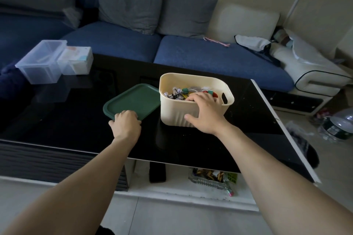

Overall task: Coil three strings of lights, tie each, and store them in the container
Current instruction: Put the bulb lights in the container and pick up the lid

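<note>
Left hand point(126, 123) curls over green lid point(133, 101) edge. Right hand point(205, 113) grips cream container point(177, 114) rim, light strings point(183, 92) under fingertips: light, limp, tangle-prone; lift by tied bundle.

The counter point(248, 112) is showing a glossy black top that is mirroring things. The cream bin point(177, 114) is looking like matt ribbed plastic, the green lid point(133, 99) smooth plastic, the 2 boxes point(41, 63) clear plastic, the sofa point(114, 44) woven blue cloth.
</note>
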A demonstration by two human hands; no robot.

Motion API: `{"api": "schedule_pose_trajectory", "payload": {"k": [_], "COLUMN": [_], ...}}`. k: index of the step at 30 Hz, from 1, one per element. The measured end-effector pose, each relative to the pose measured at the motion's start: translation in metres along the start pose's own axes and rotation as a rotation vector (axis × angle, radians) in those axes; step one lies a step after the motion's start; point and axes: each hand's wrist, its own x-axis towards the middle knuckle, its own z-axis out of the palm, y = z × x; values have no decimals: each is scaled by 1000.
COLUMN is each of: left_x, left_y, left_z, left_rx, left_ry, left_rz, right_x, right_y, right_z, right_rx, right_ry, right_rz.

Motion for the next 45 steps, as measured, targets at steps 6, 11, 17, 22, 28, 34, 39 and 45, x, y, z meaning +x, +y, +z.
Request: {"api": "schedule_pose_trajectory", "payload": {"k": [6, 11, 17, 22, 28, 34, 39, 45], "left_x": [5, 17, 6, -14, -23, -23, -24, -19], "left_y": [-5, 30, 71, 98, 99, 95, 98, 97], "left_z": [-20, -76, -93, -64, -34, -33, -35, -26], "left_rx": [-211, -646, -864, -810, -532, -628, -791, -792], "left_ry": [226, 483, 640, 466, 141, -33, -19, -36], "left_rz": [-29, -200, -5, 418, 568, 438, 162, 118], "right_x": [-28, -39, -44, -42, -49, -52, -50, -41], "right_y": [0, 0, 1, 18, 42, 48, 48, 52], "right_z": [22, 23, -1, -23, -21, -15, -11, -9], "right_rx": [159, 394, 568, 703, 765, 677, 606, 506], "right_ry": [315, 443, 506, 516, 340, 248, 238, 235], "right_rz": [-8, 67, 150, 359, 423, 429, 385, 352]}}
